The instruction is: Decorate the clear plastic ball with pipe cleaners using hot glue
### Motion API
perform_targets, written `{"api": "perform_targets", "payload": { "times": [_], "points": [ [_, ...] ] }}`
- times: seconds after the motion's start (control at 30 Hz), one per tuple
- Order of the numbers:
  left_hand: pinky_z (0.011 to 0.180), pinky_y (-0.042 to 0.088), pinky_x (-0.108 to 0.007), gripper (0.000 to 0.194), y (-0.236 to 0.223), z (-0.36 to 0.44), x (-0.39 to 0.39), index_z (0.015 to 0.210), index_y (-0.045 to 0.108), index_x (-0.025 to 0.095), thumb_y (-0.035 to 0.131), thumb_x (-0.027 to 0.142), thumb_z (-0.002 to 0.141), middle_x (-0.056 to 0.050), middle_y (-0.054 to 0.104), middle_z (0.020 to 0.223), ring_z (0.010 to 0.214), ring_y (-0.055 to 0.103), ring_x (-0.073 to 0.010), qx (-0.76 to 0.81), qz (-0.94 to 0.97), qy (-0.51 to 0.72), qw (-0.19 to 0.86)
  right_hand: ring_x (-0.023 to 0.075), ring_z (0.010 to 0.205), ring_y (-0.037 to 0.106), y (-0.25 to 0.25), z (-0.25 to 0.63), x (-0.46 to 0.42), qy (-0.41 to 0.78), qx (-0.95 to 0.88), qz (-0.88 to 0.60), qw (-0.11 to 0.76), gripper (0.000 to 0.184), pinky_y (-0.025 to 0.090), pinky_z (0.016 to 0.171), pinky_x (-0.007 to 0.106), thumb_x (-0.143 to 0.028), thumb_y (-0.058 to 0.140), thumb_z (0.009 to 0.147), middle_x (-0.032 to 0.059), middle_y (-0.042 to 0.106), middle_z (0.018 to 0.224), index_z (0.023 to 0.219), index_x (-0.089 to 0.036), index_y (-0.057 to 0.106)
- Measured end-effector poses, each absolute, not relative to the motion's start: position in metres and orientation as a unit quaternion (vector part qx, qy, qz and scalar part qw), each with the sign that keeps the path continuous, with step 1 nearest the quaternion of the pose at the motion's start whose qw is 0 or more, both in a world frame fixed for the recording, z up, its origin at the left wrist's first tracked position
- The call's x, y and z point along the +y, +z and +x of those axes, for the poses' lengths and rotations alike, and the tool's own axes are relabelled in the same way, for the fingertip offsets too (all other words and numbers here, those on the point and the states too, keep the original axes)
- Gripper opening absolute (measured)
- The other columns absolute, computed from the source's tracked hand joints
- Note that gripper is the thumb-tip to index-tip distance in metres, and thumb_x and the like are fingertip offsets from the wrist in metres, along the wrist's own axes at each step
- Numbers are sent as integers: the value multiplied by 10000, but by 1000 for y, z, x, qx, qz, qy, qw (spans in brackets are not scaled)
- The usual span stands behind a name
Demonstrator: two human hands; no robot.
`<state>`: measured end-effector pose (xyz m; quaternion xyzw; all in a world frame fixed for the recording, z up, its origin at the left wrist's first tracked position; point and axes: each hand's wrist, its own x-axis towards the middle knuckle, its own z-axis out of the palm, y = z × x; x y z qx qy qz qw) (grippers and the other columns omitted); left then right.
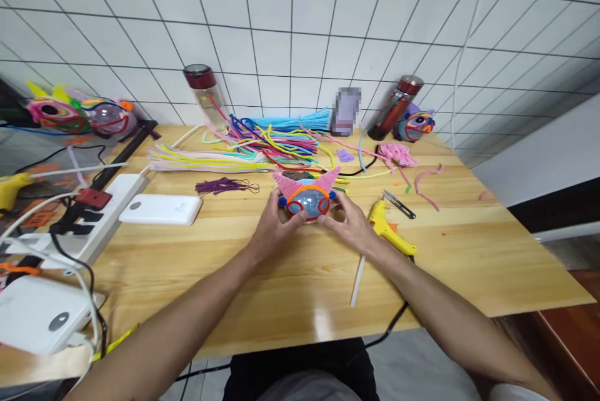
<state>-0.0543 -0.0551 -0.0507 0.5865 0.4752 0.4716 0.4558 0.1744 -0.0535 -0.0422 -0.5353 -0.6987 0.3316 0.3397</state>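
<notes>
Between my two hands is a clear ball decorated with pipe cleaners (pixel 308 201), with pink pointed ears, an orange arch and red rings on its front. My left hand (pixel 280 221) grips its left side, thumb at the lower front. On the other side, my right hand (pixel 345 220) holds the right edge, its thumb also near the bottom. Small blue tufts show beside the fingers at both sides. Just right of my right hand lie a yellow hot glue gun (pixel 391 232) and small thread snips (pixel 400 204). A white glue stick (pixel 358 281) sticks out from under my right forearm.
Bundles of coloured pipe cleaners (pixel 281 145) lie along the back between two bottles (pixel 210 101) (pixel 396 107). Purple tassels (pixel 225 185), a white power bank (pixel 160 209) and a power strip (pixel 112 213) with cables occupy the left. Finished-looking decorated balls (pixel 415 125) stand at both far sides.
</notes>
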Motion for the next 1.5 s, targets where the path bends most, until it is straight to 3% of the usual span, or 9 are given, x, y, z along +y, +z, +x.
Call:
{"api": "perform_targets", "payload": {
  "times": [0.13,0.5,0.6,0.7,0.87,1.13,1.5],
  "points": [
    [1102,491,-466,638,-54,-56,-55,1320,559,214,848,527,846,-126,689,1338,1257,650,-318,452,582,491,465,339,1261,696,-38,174,-56,328,-696,-539,343,700,536,1112,541,-563,806,881,134,741,1363,1469,-246,596],
    [1188,468,-492,668,-66,-59,-50,1414,578,214,690,683,953,-155,648,1489,1392,619,-320,393,523,627,424,347,1320,674,-42,175,-53,310,-709,-528,349,837,532,1141,546,-576,842,867,177,683,1490,1554,-212,531],
    [1095,515,-422,517,-66,-62,-44,1325,615,219,602,635,1019,-124,703,1367,1244,689,-257,435,448,676,391,357,1347,656,-43,174,-54,301,-712,-527,352,867,523,1156,562,-613,833,873,189,654,1526,1572,-213,512],
    [922,528,-326,312,-64,-68,-39,1211,645,216,620,462,1020,-57,743,1108,998,703,-182,473,409,677,388,363,1359,648,-43,173,-54,291,-721,-521,354,893,528,1154,568,-651,828,872,188,649,1524,1590,-236,497],
    [661,444,-236,210,-63,-74,-32,1104,670,200,658,301,920,46,577,751,664,529,-117,480,394,663,419,374,1384,632,-46,173,-54,284,-733,-511,348,967,517,1169,577,-693,832,856,200,640,1517,1620,-233,457],
    [451,242,-195,288,-60,-68,-32,1130,652,214,737,387,915,120,336,583,466,272,-85,461,365,643,491,376,1435,600,-44,176,-52,278,-744,-512,328,997,482,1205,587,-676,843,855,204,597,1577,1649,-242,425],
    [431,217,-213,323,-58,-67,-32,1097,681,195,687,483,952,111,357,551,447,274,-92,469,388,630,482,398,1453,584,-48,179,-51,270,-763,-496,316,1081,472,1206,616,-643,870,831,227,569,1595,1692,-234,360]
  ]
}}
